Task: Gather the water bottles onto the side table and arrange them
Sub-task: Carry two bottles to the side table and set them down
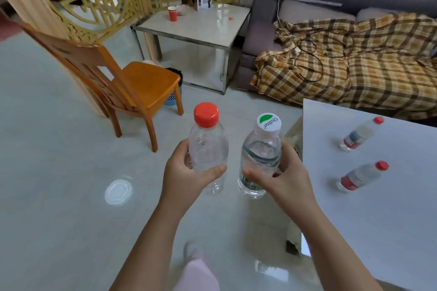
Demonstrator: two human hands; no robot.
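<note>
My left hand (183,170) grips a clear red-capped bottle (208,144), held upright over the floor. Beside it, my right hand (287,172) holds a bottle with a white and green cap (260,156), also upright. Two more red-capped bottles stand on the white table (369,220) at the right: one farther away (361,133) and one nearer (361,176). The marble-topped side table (201,28) stands ahead by the sofa, well beyond both hands.
A red paper cup (172,13) and a small box (203,2) sit on the side table. An orange wooden chair (132,85) stands at the left, with a blue bin (173,94) behind it. A sofa with a plaid blanket (350,61) and cables lies to the right.
</note>
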